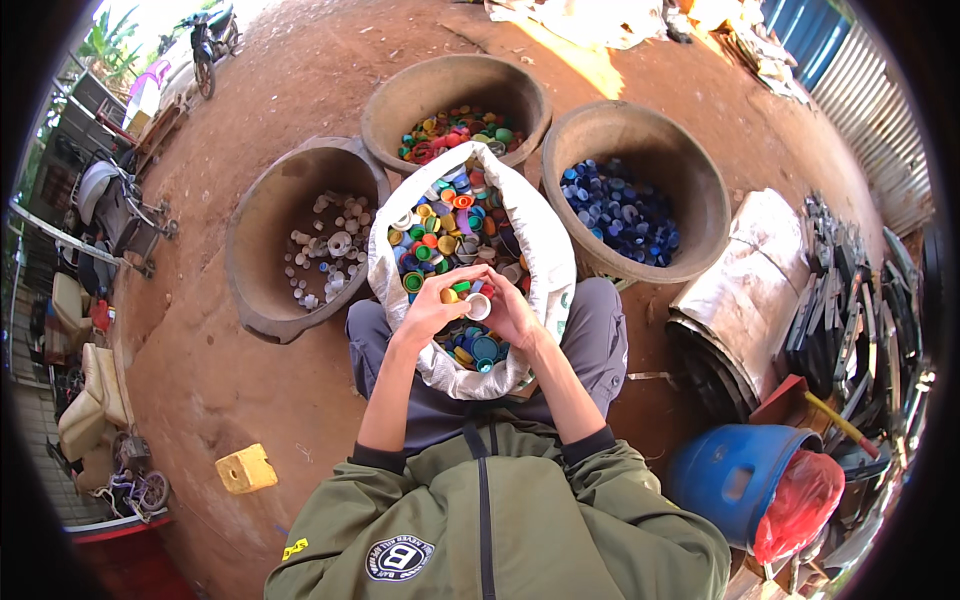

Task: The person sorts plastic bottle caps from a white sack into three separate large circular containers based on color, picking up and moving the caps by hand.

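A white sack (pixel 388 262) with a rolled-down rim stands between my knees, filled with mixed bottle caps (pixel 462 222) of many colours. Above its near half, my left hand (pixel 437 308) and my right hand (pixel 513 314) curve toward each other, their fingertips meeting. Between them sits a white cap (pixel 479 307), with my left thumb against its side. A red cap (pixel 487 291) shows by my right fingers, and yellow and green caps (pixel 460 288) by my left fingers. My fingers partly hide how these smaller ones are held.
Around the sack stand three large tubs: white caps in the left tub (pixel 252 245), mostly red, yellow and green in the far tub (pixel 390 92), blue in the right tub (pixel 705 180). A blue barrel (pixel 700 470) lies at lower right; a yellow block (pixel 246 469) rests at left.
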`<move>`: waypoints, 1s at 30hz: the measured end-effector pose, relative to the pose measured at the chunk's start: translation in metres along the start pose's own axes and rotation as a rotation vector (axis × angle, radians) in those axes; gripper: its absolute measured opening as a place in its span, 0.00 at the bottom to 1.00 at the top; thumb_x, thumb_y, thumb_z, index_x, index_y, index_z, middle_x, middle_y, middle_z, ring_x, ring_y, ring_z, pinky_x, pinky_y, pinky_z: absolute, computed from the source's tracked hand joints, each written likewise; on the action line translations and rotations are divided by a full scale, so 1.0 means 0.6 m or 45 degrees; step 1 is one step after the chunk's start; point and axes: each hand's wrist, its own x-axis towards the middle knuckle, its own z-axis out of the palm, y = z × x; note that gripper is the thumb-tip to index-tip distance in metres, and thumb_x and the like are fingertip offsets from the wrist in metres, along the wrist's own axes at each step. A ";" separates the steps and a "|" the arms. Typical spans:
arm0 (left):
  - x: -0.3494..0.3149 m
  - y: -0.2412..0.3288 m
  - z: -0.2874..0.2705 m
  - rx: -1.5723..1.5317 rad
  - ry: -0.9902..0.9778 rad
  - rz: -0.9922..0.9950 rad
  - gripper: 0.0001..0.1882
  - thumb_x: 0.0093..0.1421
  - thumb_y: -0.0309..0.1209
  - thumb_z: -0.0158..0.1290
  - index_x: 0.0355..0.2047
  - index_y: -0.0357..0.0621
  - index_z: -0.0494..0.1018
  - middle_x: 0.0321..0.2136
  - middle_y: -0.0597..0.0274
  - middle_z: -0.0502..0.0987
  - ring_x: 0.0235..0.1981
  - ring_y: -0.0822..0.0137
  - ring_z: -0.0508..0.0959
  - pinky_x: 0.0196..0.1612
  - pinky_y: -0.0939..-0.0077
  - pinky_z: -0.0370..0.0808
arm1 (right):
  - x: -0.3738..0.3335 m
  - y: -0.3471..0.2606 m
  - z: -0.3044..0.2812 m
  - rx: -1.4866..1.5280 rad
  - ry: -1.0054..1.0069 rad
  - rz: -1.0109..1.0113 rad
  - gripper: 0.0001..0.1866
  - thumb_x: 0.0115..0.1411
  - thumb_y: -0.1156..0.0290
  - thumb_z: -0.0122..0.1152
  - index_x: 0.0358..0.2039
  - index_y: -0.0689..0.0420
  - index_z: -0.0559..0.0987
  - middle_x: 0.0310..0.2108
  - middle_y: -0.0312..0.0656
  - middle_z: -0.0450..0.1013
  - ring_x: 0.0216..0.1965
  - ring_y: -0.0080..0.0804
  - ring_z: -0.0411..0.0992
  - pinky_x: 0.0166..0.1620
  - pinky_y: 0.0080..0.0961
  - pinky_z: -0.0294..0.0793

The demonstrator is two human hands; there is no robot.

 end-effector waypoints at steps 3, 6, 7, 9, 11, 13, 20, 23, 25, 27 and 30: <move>0.003 0.006 -0.004 -0.051 -0.060 -0.004 0.36 0.41 0.14 0.49 0.56 0.36 0.69 0.55 0.58 0.72 0.55 0.69 0.71 0.58 0.77 0.66 | 0.006 0.009 -0.007 0.040 0.003 -0.012 0.14 0.68 0.59 0.48 0.47 0.54 0.73 0.39 0.36 0.71 0.40 0.25 0.71 0.44 0.28 0.72; 0.005 -0.014 -0.010 -0.078 0.018 -0.021 0.32 0.43 0.15 0.49 0.54 0.35 0.70 0.52 0.59 0.74 0.54 0.69 0.72 0.53 0.77 0.69 | 0.013 0.019 -0.023 -0.046 0.007 -0.093 0.12 0.68 0.63 0.48 0.46 0.54 0.74 0.39 0.36 0.71 0.39 0.23 0.70 0.41 0.23 0.71; 0.003 -0.022 -0.011 -0.108 0.056 -0.037 0.30 0.44 0.15 0.49 0.53 0.35 0.71 0.51 0.60 0.74 0.54 0.69 0.72 0.52 0.78 0.70 | 0.014 0.020 -0.027 -0.082 0.003 -0.125 0.11 0.68 0.65 0.48 0.45 0.54 0.74 0.38 0.35 0.71 0.38 0.22 0.70 0.40 0.21 0.71; -0.002 -0.038 -0.012 -0.156 0.127 -0.040 0.26 0.46 0.16 0.48 0.50 0.36 0.72 0.48 0.60 0.75 0.51 0.70 0.73 0.50 0.78 0.71 | 0.016 0.022 -0.034 -0.107 -0.062 -0.137 0.10 0.68 0.66 0.48 0.45 0.55 0.74 0.37 0.34 0.71 0.37 0.21 0.69 0.38 0.21 0.70; -0.007 -0.054 -0.012 -0.277 0.224 -0.047 0.23 0.49 0.16 0.48 0.48 0.36 0.72 0.45 0.61 0.76 0.47 0.70 0.75 0.48 0.79 0.72 | 0.020 0.025 -0.038 -0.119 -0.086 -0.151 0.10 0.68 0.67 0.48 0.45 0.55 0.75 0.36 0.33 0.71 0.36 0.21 0.68 0.37 0.21 0.69; -0.011 -0.071 -0.011 -0.472 0.347 -0.057 0.21 0.51 0.17 0.48 0.47 0.36 0.73 0.42 0.61 0.76 0.43 0.71 0.77 0.45 0.80 0.73 | 0.023 0.028 -0.041 -0.120 -0.070 -0.167 0.10 0.68 0.67 0.49 0.45 0.56 0.75 0.35 0.32 0.71 0.35 0.20 0.68 0.36 0.21 0.69; -0.028 -0.065 0.013 -0.048 0.379 -0.066 0.18 0.50 0.17 0.51 0.43 0.39 0.77 0.36 0.65 0.77 0.32 0.77 0.74 0.33 0.85 0.71 | 0.015 0.022 -0.023 -0.215 0.219 -0.294 0.13 0.68 0.62 0.52 0.44 0.58 0.74 0.39 0.36 0.74 0.40 0.22 0.71 0.40 0.24 0.72; -0.030 -0.033 0.019 0.453 0.228 0.083 0.22 0.47 0.18 0.53 0.45 0.43 0.77 0.37 0.59 0.78 0.33 0.72 0.76 0.39 0.80 0.72 | 0.031 0.032 -0.032 -0.048 0.192 -0.302 0.12 0.68 0.63 0.52 0.42 0.59 0.73 0.39 0.38 0.74 0.40 0.25 0.71 0.41 0.27 0.73; -0.026 -0.016 0.028 0.675 0.139 0.190 0.24 0.45 0.18 0.53 0.46 0.42 0.76 0.38 0.55 0.78 0.36 0.66 0.78 0.43 0.76 0.74 | 0.038 0.035 -0.040 -0.068 0.205 -0.275 0.12 0.68 0.62 0.50 0.40 0.58 0.73 0.38 0.39 0.74 0.38 0.27 0.72 0.42 0.28 0.74; -0.019 -0.013 0.027 0.758 0.122 0.276 0.26 0.43 0.18 0.53 0.47 0.41 0.75 0.39 0.53 0.78 0.38 0.59 0.78 0.45 0.72 0.73 | 0.041 0.035 -0.042 -0.088 0.218 -0.232 0.12 0.69 0.62 0.48 0.39 0.58 0.73 0.36 0.39 0.73 0.38 0.26 0.72 0.42 0.27 0.74; -0.013 -0.017 0.025 0.777 0.131 0.368 0.24 0.43 0.17 0.54 0.45 0.40 0.75 0.37 0.57 0.78 0.33 0.64 0.76 0.43 0.74 0.74 | 0.038 0.032 -0.040 0.050 0.116 -0.057 0.12 0.70 0.62 0.46 0.38 0.57 0.73 0.34 0.38 0.72 0.37 0.26 0.71 0.42 0.27 0.73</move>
